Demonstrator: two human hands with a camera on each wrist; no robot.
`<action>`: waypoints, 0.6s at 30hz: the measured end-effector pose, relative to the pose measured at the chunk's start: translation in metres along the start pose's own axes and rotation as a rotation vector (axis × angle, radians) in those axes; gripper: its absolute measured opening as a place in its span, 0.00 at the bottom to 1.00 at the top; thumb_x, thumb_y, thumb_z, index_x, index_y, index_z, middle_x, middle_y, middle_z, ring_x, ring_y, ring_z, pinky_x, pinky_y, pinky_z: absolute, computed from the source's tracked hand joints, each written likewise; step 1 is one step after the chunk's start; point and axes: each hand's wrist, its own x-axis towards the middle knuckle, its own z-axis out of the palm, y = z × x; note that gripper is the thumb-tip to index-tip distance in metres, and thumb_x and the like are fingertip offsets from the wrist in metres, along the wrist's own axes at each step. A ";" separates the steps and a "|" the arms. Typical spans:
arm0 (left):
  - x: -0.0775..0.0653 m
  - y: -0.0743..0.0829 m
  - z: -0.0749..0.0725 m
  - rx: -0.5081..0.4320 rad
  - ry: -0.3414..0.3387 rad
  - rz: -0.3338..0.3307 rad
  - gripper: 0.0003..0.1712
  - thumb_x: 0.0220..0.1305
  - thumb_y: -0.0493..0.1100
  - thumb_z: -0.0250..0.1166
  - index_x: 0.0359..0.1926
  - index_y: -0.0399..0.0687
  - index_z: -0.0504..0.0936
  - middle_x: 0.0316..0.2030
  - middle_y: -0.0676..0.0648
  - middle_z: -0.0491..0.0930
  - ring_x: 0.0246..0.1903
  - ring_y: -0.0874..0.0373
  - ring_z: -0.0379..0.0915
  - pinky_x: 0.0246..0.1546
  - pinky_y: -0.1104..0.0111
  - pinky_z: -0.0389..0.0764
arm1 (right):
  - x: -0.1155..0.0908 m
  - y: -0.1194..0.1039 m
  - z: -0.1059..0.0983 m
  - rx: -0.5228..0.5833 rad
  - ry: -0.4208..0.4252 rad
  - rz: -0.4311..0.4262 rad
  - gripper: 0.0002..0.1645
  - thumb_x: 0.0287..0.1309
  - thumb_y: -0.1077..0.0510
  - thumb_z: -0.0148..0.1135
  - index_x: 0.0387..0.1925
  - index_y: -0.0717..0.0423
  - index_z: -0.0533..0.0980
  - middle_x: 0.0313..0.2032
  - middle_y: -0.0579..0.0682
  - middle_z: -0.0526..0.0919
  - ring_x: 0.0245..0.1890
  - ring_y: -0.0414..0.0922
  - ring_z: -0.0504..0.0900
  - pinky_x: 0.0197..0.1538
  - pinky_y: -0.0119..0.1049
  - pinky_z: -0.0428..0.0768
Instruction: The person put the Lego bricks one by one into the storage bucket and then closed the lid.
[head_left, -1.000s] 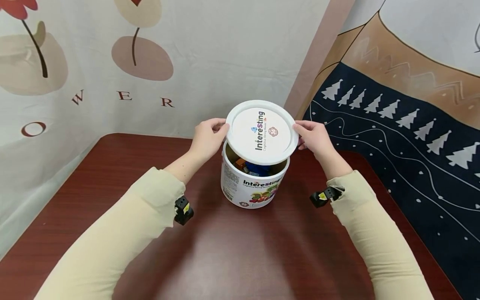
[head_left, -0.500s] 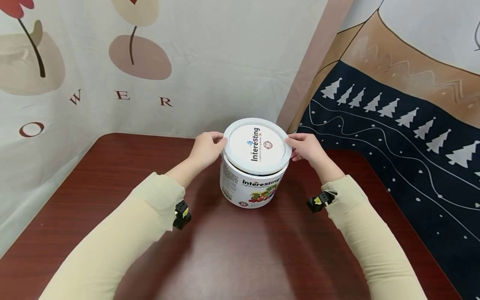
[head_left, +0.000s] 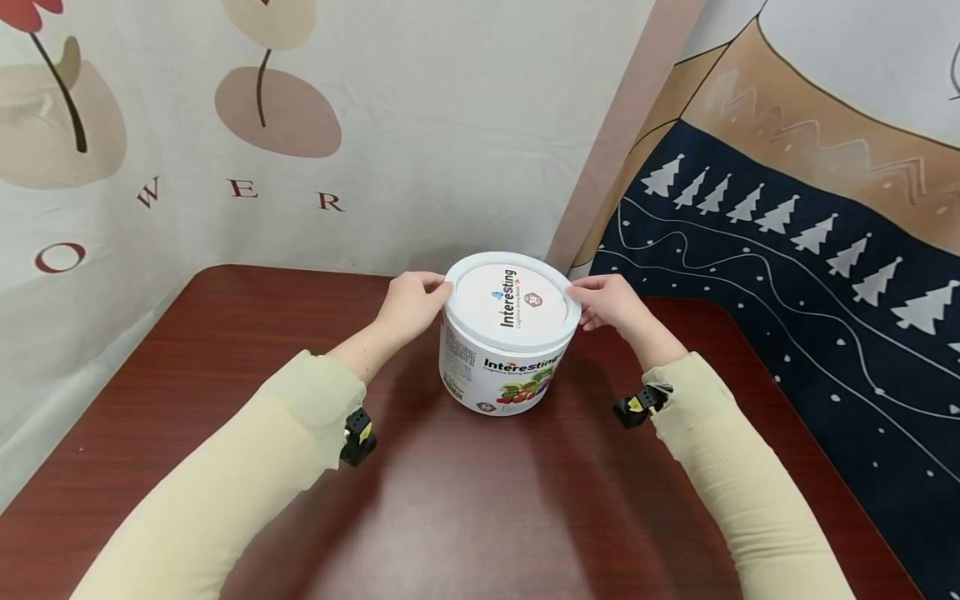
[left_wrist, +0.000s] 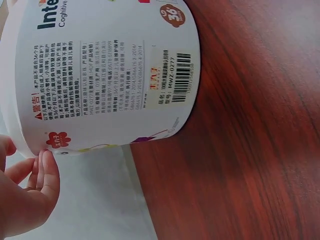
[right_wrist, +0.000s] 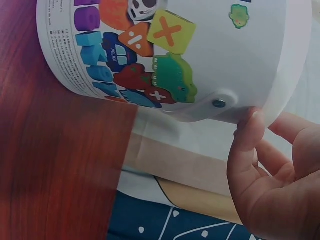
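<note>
A white round plastic bucket (head_left: 480,375), printed with "Interesting" and fruit pictures, stands upright near the middle of the table. Its white lid (head_left: 476,300) lies over the top, covering whatever is inside. My left hand (head_left: 411,307) holds the lid's left rim between thumb and fingers. On the opposite side, my right hand (head_left: 615,304) holds the right rim in the same way. The left wrist view shows the fingertips (left_wrist: 46,160) under the rim, against the bucket's labelled side. A handle rivet (right_wrist: 219,103) sits close to my right fingers in the right wrist view.
The dark red wooden table (head_left: 442,517) extends around the bucket. Behind it hangs a pale cloth (head_left: 450,125) with flower prints and letters. A navy cloth (head_left: 750,292) with white trees hangs at the right, past the table's edge.
Both hands have lowered the lid from a raised tilt onto the bucket. The gap that showed coloured pieces inside has closed. The bucket has stayed in place.
</note>
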 end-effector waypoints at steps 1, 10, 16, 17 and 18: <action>0.000 0.000 0.000 -0.002 -0.003 -0.001 0.23 0.69 0.48 0.50 0.57 0.39 0.75 0.55 0.40 0.76 0.57 0.50 0.71 0.57 0.57 0.74 | -0.001 0.000 0.000 -0.003 -0.002 0.005 0.24 0.65 0.54 0.53 0.58 0.64 0.71 0.21 0.46 0.75 0.16 0.37 0.74 0.25 0.25 0.78; -0.003 -0.007 0.003 0.031 -0.027 0.027 0.24 0.68 0.47 0.51 0.58 0.38 0.74 0.58 0.40 0.74 0.61 0.50 0.67 0.59 0.57 0.71 | -0.001 0.004 0.000 0.009 -0.004 0.018 0.23 0.64 0.56 0.55 0.56 0.64 0.72 0.21 0.46 0.76 0.15 0.37 0.74 0.25 0.26 0.79; -0.004 -0.010 0.004 0.020 -0.016 0.020 0.25 0.68 0.49 0.52 0.59 0.39 0.74 0.59 0.41 0.73 0.62 0.49 0.66 0.59 0.56 0.72 | 0.001 0.011 0.005 0.052 0.001 0.038 0.23 0.64 0.54 0.55 0.58 0.61 0.72 0.23 0.46 0.77 0.17 0.37 0.74 0.26 0.25 0.79; -0.004 -0.011 0.004 0.022 -0.012 0.019 0.24 0.68 0.49 0.52 0.59 0.40 0.74 0.59 0.40 0.73 0.61 0.49 0.67 0.58 0.56 0.72 | 0.001 0.013 0.006 0.061 0.002 0.036 0.23 0.64 0.54 0.55 0.58 0.61 0.72 0.23 0.46 0.77 0.17 0.37 0.74 0.26 0.25 0.79; -0.004 -0.012 0.004 0.020 -0.007 0.018 0.24 0.68 0.49 0.52 0.59 0.40 0.74 0.59 0.40 0.73 0.60 0.48 0.67 0.57 0.56 0.73 | 0.001 0.014 0.007 0.067 0.004 0.033 0.23 0.64 0.54 0.54 0.58 0.61 0.72 0.23 0.46 0.77 0.17 0.37 0.74 0.26 0.25 0.79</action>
